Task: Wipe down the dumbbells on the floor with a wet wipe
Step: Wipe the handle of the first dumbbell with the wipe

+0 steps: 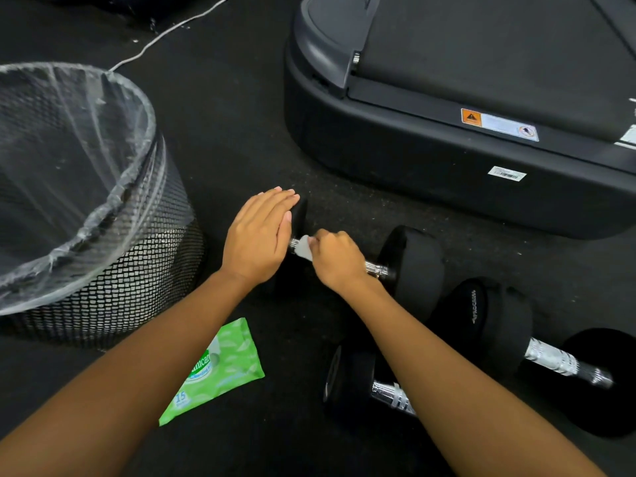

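Black gym floor (241, 149). Dumbbell (416, 266) lies right of mesh bin (155, 270). Left hand (258, 235), fingers straight, steadies one head. Right hand (335, 259), fingers curled, pinches wet wipe (304, 248) on handle. Step: wiping handle. Next, likely: heads.

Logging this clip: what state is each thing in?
Wiped dumbbell: on the floor, under both hands.
Left hand: flat on its left head.
Right hand: grips the wet wipe around its handle.
Right dumbbell: lying untouched.
Near dumbbell: lying untouched, partly hidden.
Wipe pack: flat on the floor.
Bin: upright, clear liner in.
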`<control>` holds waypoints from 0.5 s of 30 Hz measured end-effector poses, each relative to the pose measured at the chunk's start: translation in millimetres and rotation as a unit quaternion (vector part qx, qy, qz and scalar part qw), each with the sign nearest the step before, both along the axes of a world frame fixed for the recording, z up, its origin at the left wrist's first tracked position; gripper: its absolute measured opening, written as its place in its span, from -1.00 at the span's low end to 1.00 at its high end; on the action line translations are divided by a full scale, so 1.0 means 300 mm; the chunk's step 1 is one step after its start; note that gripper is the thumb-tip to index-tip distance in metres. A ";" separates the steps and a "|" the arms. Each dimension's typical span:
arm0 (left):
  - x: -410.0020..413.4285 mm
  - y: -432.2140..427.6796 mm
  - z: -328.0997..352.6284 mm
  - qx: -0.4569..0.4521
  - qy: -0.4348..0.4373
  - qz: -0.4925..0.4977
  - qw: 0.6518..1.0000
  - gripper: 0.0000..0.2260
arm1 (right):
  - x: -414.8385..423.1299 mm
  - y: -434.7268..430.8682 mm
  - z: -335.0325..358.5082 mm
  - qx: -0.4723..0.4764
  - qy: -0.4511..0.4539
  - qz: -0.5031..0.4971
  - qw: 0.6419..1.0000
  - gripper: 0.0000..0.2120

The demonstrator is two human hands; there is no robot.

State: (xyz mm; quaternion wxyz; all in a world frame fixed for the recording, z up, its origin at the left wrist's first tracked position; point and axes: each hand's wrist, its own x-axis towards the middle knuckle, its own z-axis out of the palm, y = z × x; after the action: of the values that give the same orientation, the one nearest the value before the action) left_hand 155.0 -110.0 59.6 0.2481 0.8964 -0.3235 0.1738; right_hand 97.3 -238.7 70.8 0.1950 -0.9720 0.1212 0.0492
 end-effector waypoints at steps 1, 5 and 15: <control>0.000 -0.001 0.001 0.002 0.001 0.001 1.000 -0.63 | 0.000 0.015 -0.005 0.004 -0.011 0.016 1.000 -0.72; -0.001 -0.001 0.003 0.001 0.004 0.000 1.000 -0.63 | -0.045 -0.005 -0.019 0.032 -0.046 0.023 0.998 -0.68; -0.001 -0.001 0.005 0.006 0.010 0.003 1.000 -0.62 | 0.006 -0.005 -0.017 0.081 0.021 -0.031 0.996 -0.72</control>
State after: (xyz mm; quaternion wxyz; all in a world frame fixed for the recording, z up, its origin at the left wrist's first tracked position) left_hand 154.6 -110.2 61.1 0.2457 0.9003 -0.3195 0.1641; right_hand 99.0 -240.3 65.8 0.2717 -0.9476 0.1513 0.0735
